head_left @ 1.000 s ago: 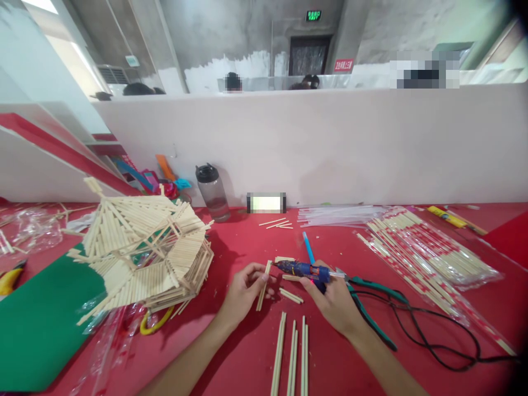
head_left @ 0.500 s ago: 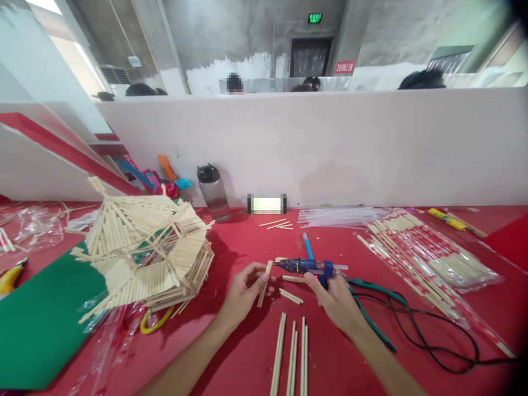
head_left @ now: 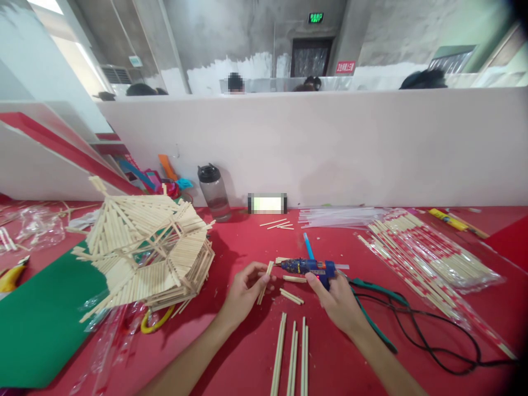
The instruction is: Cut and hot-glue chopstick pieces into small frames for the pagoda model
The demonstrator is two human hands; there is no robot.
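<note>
My left hand pinches a few short wooden sticks, held upright and slightly tilted. In my right hand is a blue glue gun, its nozzle pointing left at the top of those sticks; whether it touches them cannot be made out. Short sticks lie on the red table between my hands, and another short piece is under the gun. Several longer sticks lie in three groups nearer to me. A blue marker-like stick lies behind the gun.
On the left, a wooden stick structure stands partly over a green sheet. A bottle stands by the white partition. To the right are packaged sticks, green-handled pliers and a black cable. Heads show beyond the partition.
</note>
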